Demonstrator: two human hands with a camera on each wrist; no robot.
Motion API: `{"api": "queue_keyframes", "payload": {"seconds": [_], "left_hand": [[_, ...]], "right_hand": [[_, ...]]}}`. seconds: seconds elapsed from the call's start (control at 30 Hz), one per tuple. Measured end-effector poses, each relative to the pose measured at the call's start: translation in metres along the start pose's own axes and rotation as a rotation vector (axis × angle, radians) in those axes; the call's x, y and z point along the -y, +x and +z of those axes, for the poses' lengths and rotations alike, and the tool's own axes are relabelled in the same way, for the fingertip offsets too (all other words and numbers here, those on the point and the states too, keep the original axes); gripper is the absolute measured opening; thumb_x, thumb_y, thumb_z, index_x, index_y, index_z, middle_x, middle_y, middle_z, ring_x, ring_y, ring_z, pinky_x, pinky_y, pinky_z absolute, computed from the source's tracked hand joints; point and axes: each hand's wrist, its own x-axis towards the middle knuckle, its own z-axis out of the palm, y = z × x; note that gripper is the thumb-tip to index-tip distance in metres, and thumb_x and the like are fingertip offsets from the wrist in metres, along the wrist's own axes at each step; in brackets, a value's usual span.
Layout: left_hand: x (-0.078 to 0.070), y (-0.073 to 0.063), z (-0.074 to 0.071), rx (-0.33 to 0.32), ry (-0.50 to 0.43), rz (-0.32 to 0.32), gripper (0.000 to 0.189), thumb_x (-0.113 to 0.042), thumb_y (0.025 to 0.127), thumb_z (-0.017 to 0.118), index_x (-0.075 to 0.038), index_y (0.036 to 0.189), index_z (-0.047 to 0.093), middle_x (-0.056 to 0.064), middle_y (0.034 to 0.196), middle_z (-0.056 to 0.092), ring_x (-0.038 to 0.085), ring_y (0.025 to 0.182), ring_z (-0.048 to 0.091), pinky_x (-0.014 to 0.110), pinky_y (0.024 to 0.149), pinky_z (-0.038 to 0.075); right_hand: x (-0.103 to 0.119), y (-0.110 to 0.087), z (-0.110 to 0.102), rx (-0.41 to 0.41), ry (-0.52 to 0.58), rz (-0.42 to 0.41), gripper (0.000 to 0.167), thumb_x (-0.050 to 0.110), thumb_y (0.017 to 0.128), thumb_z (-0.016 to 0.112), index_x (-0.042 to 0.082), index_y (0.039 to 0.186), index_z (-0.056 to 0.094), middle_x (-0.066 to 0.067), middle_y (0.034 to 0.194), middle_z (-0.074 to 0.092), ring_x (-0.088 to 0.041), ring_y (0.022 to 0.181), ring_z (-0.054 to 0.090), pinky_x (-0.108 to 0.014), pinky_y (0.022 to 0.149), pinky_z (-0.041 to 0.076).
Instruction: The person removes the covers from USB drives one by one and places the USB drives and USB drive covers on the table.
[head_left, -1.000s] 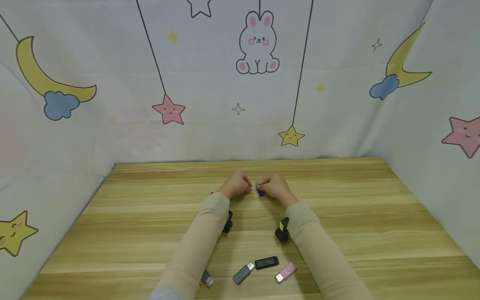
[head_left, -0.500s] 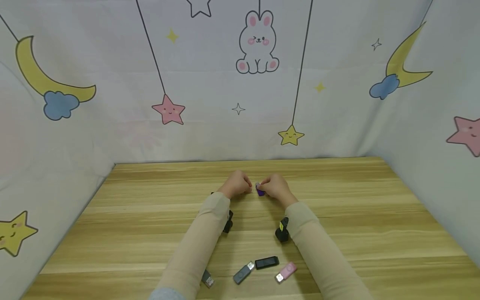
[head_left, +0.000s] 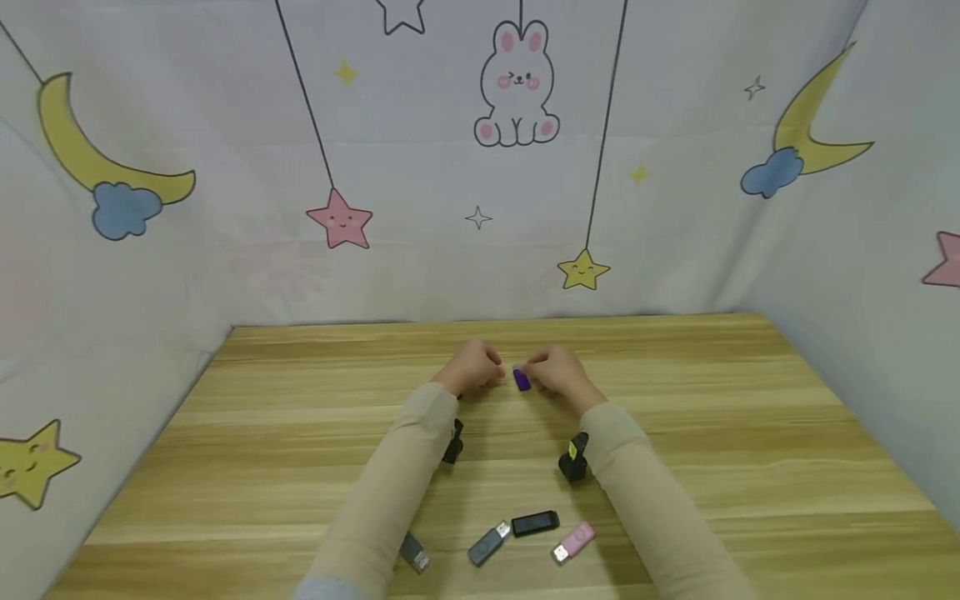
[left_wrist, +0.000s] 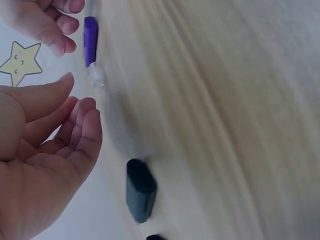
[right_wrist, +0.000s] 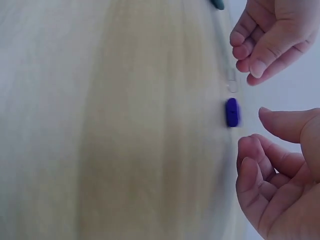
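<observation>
A purple USB stick (head_left: 521, 379) lies on the table between both hands. In the left wrist view a clear, pale piece (left_wrist: 97, 76) lies at the end of that purple stick (left_wrist: 91, 40). My left hand (head_left: 474, 366) is just left of it, thumb and fingers loosely bent, with nothing held. Beside the stick's right side is my right hand (head_left: 557, 372). In the right wrist view a gap shows between the thumb and loosely bent fingers of this right hand (right_wrist: 280, 172), apart from the purple stick (right_wrist: 232, 112).
Nearer the front lie a grey USB stick (head_left: 489, 543), a black one (head_left: 535, 523), a pink one (head_left: 573, 543) and a dark grey one (head_left: 414, 552) partly under the left sleeve. A dark stick (left_wrist: 141, 192) lies near the left hand. A patterned cloth (head_left: 420, 275) stands behind the table.
My right hand has let go of the purple USB stick and drawn slightly right, so more of the stick shows. The left hand has hardly moved. The head view has shifted slightly.
</observation>
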Motion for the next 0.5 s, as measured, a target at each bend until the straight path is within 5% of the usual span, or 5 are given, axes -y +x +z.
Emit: {"api": "queue_keyframes", "payload": {"seconds": [0.17, 0.5], "left_hand": [[-0.008, -0.008, -0.012, -0.007, 0.006, 0.040, 0.035, -0.013, 0.093, 0.063, 0.006, 0.122, 0.061, 0.020, 0.122, 0.063, 0.031, 0.109, 0.061, 0.040, 0.089, 0.052], [-0.021, -0.033, -0.033, -0.014, -0.007, 0.121, 0.037, -0.016, 0.093, 0.064, 0.004, 0.123, 0.061, 0.016, 0.120, 0.064, 0.028, 0.108, 0.060, 0.039, 0.090, 0.051]], "right_hand": [[0.003, -0.007, -0.015, 0.014, -0.019, -0.016, 0.034, 0.026, 0.095, 0.060, -0.001, 0.117, 0.065, -0.016, 0.118, 0.064, -0.029, 0.105, 0.060, -0.041, 0.090, 0.049], [0.016, -0.029, -0.035, 0.052, -0.016, -0.107, 0.043, 0.032, 0.095, 0.060, 0.002, 0.125, 0.060, -0.016, 0.120, 0.063, -0.030, 0.105, 0.061, -0.041, 0.087, 0.051]]}}
